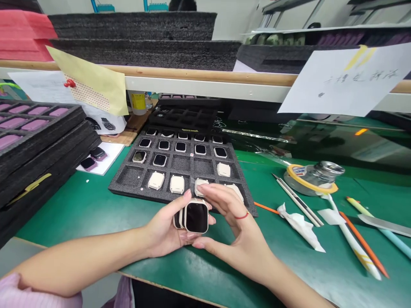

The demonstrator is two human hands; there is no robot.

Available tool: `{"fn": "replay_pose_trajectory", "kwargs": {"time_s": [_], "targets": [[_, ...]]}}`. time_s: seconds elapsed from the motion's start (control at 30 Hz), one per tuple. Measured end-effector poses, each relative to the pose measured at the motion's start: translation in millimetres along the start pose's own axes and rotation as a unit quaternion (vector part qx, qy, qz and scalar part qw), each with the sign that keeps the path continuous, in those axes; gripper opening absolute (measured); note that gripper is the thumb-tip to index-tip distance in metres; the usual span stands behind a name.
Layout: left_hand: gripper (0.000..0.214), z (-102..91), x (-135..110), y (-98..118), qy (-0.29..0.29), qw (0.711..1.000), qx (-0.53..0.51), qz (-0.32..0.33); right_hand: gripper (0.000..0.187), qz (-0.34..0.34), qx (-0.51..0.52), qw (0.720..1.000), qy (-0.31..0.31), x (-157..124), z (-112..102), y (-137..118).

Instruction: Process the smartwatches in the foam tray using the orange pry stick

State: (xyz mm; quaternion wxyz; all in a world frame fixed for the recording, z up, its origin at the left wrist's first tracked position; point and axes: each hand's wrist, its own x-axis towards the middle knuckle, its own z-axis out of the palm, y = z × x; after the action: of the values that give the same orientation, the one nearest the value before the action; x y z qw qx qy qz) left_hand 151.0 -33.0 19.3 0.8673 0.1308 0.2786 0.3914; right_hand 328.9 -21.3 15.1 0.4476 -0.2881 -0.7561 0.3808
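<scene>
My left hand [165,229] is closed around a small stack of square smartwatch cases [197,217] with pale frames, held together face to back; the front one shows its black screen. My right hand [233,226] is open beside the stack, its fingers above the front watch and its thumb below, seemingly apart from it. Just behind my hands lies a black foam tray [133,175] with watch cases in many of its slots. The far rows are screen up; in the near rows several white cases [177,184] lie back up. My right fingers partly cover the near row.
Stacked foam trays with purple watch cases [35,124] stand left, near two purple watches [88,163] on white paper. At right lie a glass bottle [327,171] inside a tape roll [290,177], a toothbrush [353,239], crumpled tissue [302,226], and pens. A shelf edge [205,76] crosses above.
</scene>
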Motion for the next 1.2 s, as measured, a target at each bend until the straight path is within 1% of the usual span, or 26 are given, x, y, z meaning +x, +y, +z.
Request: {"fn": "replay_pose_trajectory", "kwargs": {"time_s": [0.03,0.07,0.1,0.17,0.23,0.27,0.3,0.37,0.47,0.5,0.53,0.57,0.6,0.67,0.7,0.73,0.8,0.87,0.9,0.97,1.03,1.07,1.13,1.17,1.2], "targets": [[0.049,0.2,0,0,-0.006,1.0,-0.003,0.0,0.076,0.005,0.023,1.0,0.01,1,-2,0],[0.048,0.4,0,1,-0.012,1.0,-0.007,-0.001,0.072,0.01,0.048,0.998,0.032,2,-4,0],[0.047,0.5,1,1,-0.017,1.0,-0.01,-0.001,0.064,0.014,0.07,0.995,0.066,3,-7,0],[0.046,0.8,1,2,-0.02,1.0,-0.012,0.001,0.042,0.02,0.096,0.982,0.159,7,-13,2],[0.046,1.1,1,2,-0.019,1.0,-0.009,0.004,0.026,0.021,0.09,0.968,0.233,10,-18,4],[0.046,1.2,1,2,-0.02,1.0,-0.006,0.006,0.021,0.013,0.072,0.965,0.253,11,-20,3],[0.045,1.2,1,2,-0.022,1.0,-0.003,0.009,0.018,-0.005,0.042,0.964,0.261,11,-21,3],[0.045,1.0,1,2,-0.03,0.999,0.002,0.014,0.021,-0.069,-0.048,0.967,0.242,10,-20,-1],[0.043,0.2,1,2,-0.038,0.999,0.003,0.014,0.028,-0.185,-0.173,0.954,0.16,8,-19,-7],[0.042,0.1,1,2,-0.038,0.999,0.003,0.014,0.028,-0.208,-0.192,0.95,0.131,8,-20,-8],[0.042,0.0,1,2,-0.037,0.999,0.005,0.014,0.027,-0.217,-0.205,0.948,0.112,8,-20,-7],[0.043,0.1,1,2,-0.035,0.999,0.006,0.014,0.025,-0.212,-0.215,0.948,0.106,9,-21,-6],[0.043,0.3,1,2,-0.032,0.999,0.009,0.014,0.024,-0.201,-0.226,0.947,0.113,10,-22,-5],[0.046,0.8,0,2,-0.029,0.999,0.013,0.014,0.024,-0.188,-0.252,0.936,0.157,11,-24,-3],[0.047,1.0,0,2,-0.028,0.999,0.014,0.013,0.025,-0.193,-0.265,0.929,0.173,11,-24,-3],[0.046,1.1,0,1,-0.029,0.999,0.015,0.011,0.027,-0.205,-0.273,0.923,0.176,11,-23,-4],[0.044,1.0,-1,1,-0.034,0.999,0.012,0.008,0.03,-0.235,-0.273,0.922,0.139,9,-21,-7],[0.042,0.7,-1,1,-0.037,0.999,0.01,0.007,0.03,-0.238,-0.268,0.928,0.099,9,-20,-9],[0.041,0.6,-1,1,-0.037,0.999,0.012,0.008,0.029,-0.231,-0.27,0.93,0.099,9,-20,-9],[0.041,0.5,0,1,-0.035,0.999,0.016,0.011,0.028,-0.218,-0.286,0.924,0.134,9,-22,-8],[0.041,0.6,0,1,-0.035,0.999,0.019,0.012,0.029,-0.222,-0.298,0.914,0.164,9,-25,-6],[0.042,0.7,0,1,-0.036,0.999,0.017,0.01,0.03,-0.232,-0.296,0.913,0.16,9,-26,-6],[0.042,0.9,0,1,-0.039,0.999,0.015,0.008,0.032,-0.244,-0.283,0.92,0.119,9,-28,-6],[0.041,1.0,0,2,-0.04,0.999,0.015,0.007,0.033,-0.238,-0.279,0.925,0.102,9,-28,-6],[0.04,1.1,-1,2,-0.039,0.999,0.016,0.008,0.034,-0.227,-0.28,0.928,0.1,9,-28,-6]]}}
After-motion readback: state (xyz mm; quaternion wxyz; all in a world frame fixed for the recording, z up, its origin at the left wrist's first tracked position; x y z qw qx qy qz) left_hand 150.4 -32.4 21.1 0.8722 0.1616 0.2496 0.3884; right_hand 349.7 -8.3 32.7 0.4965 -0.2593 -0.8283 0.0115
